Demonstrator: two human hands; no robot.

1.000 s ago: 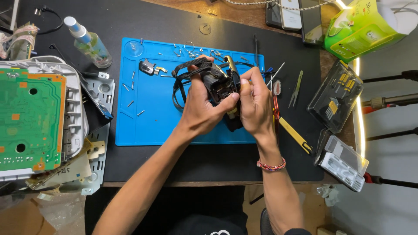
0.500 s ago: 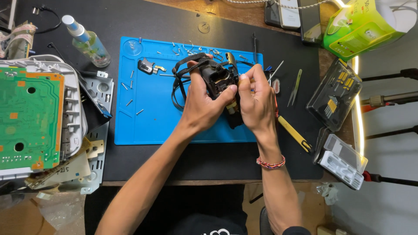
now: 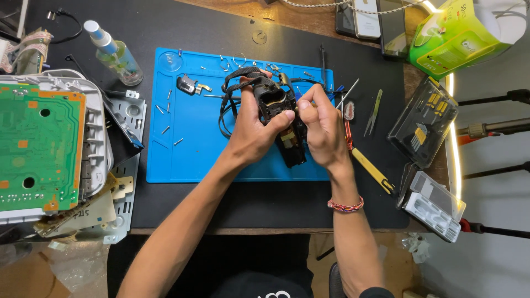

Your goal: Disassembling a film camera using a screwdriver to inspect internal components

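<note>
Both hands barely shifted, camera body tilted slightly | head: left hand (image 3: 255, 132) grips black camera body (image 3: 279, 113) over blue mat (image 3: 182, 149) | right hand (image 3: 323, 127) pinches its side, fingers closed | green circuit board (image 3: 36, 146) far left on tabletop (image 3: 265, 204)

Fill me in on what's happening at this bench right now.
A person holds a black camera body, partly stripped, over a blue work mat. The left hand wraps around it in a firm grip, thumb across the front, while the right hand pinches at its upper edge with the fingertips. A black strap trails from it onto the mat, where loose screws lie scattered. A green circuit board sits at the left, tweezers at the right.
</note>
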